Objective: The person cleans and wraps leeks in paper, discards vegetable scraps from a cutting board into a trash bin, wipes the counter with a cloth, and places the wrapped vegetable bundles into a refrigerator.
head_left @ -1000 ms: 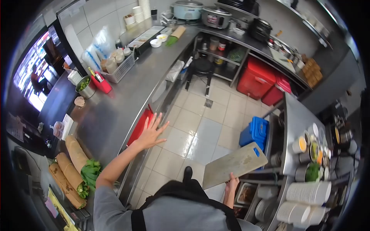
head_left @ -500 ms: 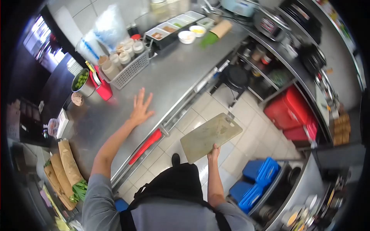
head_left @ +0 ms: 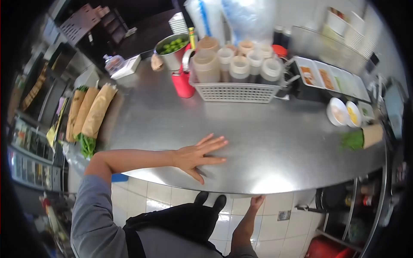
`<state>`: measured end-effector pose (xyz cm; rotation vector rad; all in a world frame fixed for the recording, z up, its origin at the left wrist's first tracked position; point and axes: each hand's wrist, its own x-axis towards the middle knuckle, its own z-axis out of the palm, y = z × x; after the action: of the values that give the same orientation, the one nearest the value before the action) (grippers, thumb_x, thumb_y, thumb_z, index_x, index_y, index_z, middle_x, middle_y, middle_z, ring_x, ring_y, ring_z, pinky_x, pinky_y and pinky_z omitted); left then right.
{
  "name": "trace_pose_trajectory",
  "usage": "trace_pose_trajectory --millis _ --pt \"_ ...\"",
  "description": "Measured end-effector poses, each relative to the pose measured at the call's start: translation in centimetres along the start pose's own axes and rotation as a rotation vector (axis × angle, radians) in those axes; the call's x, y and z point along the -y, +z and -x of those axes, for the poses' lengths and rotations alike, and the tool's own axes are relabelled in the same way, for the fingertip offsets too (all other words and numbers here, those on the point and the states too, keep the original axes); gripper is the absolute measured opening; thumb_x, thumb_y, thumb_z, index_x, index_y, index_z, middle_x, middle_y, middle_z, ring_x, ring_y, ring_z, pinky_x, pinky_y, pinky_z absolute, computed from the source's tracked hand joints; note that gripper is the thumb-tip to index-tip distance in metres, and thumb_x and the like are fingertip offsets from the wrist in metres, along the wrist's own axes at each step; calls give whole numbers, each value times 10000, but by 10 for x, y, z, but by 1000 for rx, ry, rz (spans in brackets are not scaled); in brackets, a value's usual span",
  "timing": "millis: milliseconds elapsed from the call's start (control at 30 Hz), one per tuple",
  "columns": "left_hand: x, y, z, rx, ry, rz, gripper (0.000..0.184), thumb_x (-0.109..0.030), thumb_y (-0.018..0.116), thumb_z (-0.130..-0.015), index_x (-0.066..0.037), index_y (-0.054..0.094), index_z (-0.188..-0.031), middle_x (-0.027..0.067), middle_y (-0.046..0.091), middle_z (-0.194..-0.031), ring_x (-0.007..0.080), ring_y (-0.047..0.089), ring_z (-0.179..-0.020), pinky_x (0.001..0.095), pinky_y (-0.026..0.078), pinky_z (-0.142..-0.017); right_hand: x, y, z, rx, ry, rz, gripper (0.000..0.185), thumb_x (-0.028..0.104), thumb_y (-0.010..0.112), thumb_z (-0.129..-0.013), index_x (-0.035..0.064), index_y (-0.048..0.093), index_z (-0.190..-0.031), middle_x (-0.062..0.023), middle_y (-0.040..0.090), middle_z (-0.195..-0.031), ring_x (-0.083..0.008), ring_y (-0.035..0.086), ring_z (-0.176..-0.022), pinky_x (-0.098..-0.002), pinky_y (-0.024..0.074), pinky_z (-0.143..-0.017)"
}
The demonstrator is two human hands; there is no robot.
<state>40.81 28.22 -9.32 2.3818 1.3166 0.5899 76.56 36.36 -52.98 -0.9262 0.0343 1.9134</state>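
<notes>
Where the steel counter spreads before us, we hold our left hand palm down over its front half, fingers splayed wide, contact unclear. Our right hand is at the front edge, fingertips hidden, so we cannot tell its grip. Toward the back edge, the bottle-filled basket and red holder block our way, between wrapped bundles at the left end and white bowls toward the right.

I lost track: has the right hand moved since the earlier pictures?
Yes, the right hand has moved closer to the steel counter, now by its front edge.
</notes>
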Motion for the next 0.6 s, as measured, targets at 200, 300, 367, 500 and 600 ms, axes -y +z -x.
trace_pose_trajectory --millis 200,300,367,500,600 --pt "8 7 1 -41 -11 53 975 -693 619 -597 -259 252 -1389 252 66 -1439 443 65 -1326 600 68 -1029 -53 -10 -67 71 118 138 417 247 483 -899 -5 411 -1225 -155 543 -1147 -288 550 -1006 -407 472 -853" --pt "6 7 -1 -76 -18 60 945 -677 609 -614 -209 304 -1377 220 64 -1450 412 56 -1337 593 63 -1036 -65 -5 -75 38 164 177 418 242 485 -897 -9 410 -1224 -156 550 -1133 -291 558 -988 -412 478 -836" --pt "6 6 -1 -92 -15 63 949 -666 624 -604 -210 309 -1375 219 63 -1451 410 53 -1338 592 61 -1037 -71 -2 -81 27 187 210 419 238 486 -896 -12 409 -1223 -157 554 -1124 -294 563 -975 -415 482 -824" --pt "6 8 0 -119 -7 21 963 -647 650 -586 -214 311 -1377 222 67 -1451 409 60 -1338 590 58 -1037 -77 12 -80 -3 241 355 421 232 489 -893 -18 407 -1221 -159 563 -1106 -299 574 -951 -422 491 -802" --pt "0 5 3 -177 -59 -106 832 -594 655 -643 -212 382 -1329 224 165 -1415 412 134 -1318 587 74 -1038 -77 20 -58 1 285 639 422 227 492 -890 -22 406 -1220 -160 570 -1092 -302 583 -932 -426 498 -784"
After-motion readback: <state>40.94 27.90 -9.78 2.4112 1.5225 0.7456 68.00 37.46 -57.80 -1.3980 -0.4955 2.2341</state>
